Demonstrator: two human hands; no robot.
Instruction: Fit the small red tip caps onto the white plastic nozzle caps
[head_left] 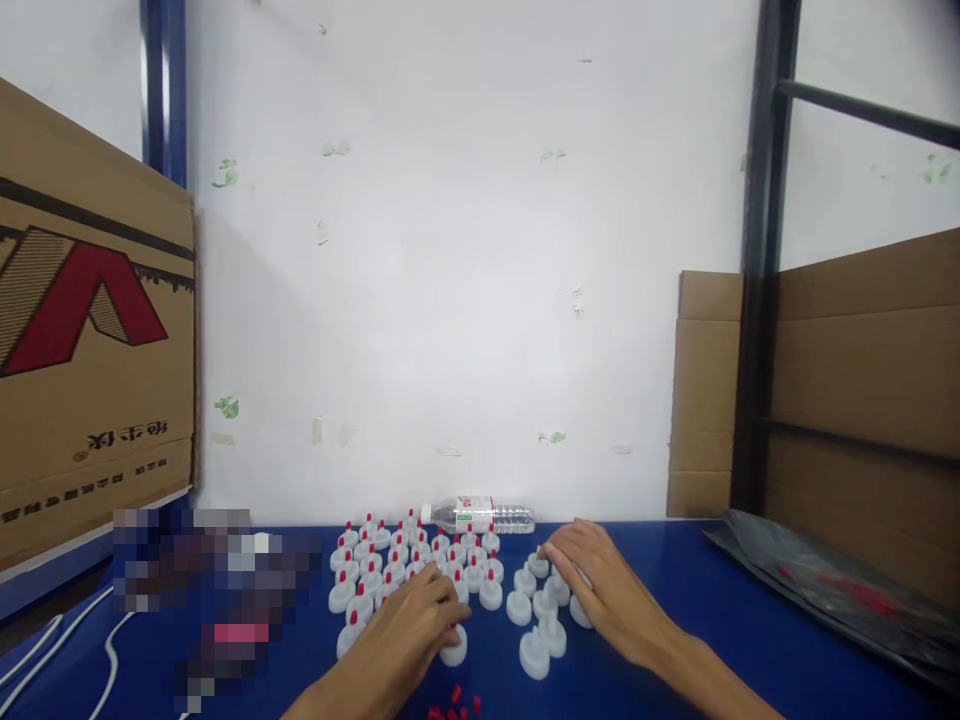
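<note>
White plastic caps lie beneath both hands, which are apart from each other. Left hand [416,615]: fingers bent over a white cap [453,648] at its four o'clock; fingertips partly hidden, firmness of hold cannot be told. Right hand [592,575]: palm down, fingers curved over the bare caps [534,655], spread from its seven to nine o'clock; whether one is held cannot be told.

Assessment: the step appears to be fitting tips. Sound practice would keep each base flat, press the tip straight down the spout, and lift clear before moving aside, since a sleeve or wrist could topple neighbours.

Loose red tips [456,693] lie at the left hand's five o'clock, within easy reach. Red-tipped caps [342,598] stand closely grouped from nine to twelve. Beyond, at one o'clock, a clear bottle [480,515] lies on its side on the blue worktop [667,575].
</note>
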